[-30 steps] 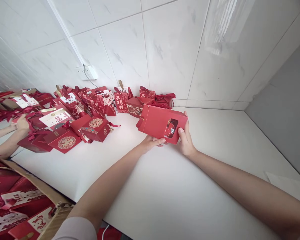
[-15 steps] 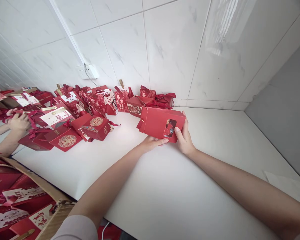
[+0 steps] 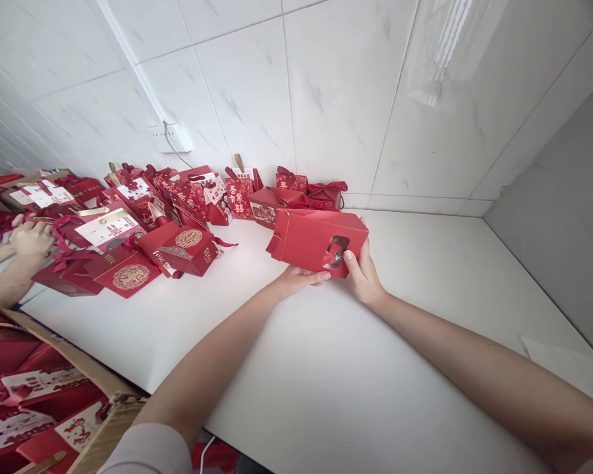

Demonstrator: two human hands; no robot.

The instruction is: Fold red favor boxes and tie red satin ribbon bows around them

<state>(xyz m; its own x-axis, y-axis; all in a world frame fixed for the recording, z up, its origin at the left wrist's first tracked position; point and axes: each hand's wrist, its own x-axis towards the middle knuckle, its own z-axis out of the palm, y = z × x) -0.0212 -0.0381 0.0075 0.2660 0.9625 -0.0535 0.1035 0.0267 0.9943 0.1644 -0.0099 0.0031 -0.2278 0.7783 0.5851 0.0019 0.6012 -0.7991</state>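
A red paper gift box (image 3: 304,240) lies on its side in the air above the white table, held between both hands. Its flap end points left, and a small window with rounded corners shows near its right end. My left hand (image 3: 299,282) supports it from beneath, the thumb along the lower edge. My right hand (image 3: 363,273) grips the right end, its thumb pressed beside the window and its fingers behind the box. Just behind it stand more red boxes, one with a dark red ribbon (image 3: 326,193).
Many decorated red boxes (image 3: 190,250) crowd the table's left and back, against the tiled wall (image 3: 336,99). A cardboard carton (image 3: 74,359) full of similar boxes stands at lower left. Another person's hands (image 3: 32,238) are at far left. A wall socket (image 3: 170,138) has a cable.
The held box has tilted slightly in my hands, its window turning a little. The co-worker's hands have shifted slightly left in view. Both my hands keep their grip.
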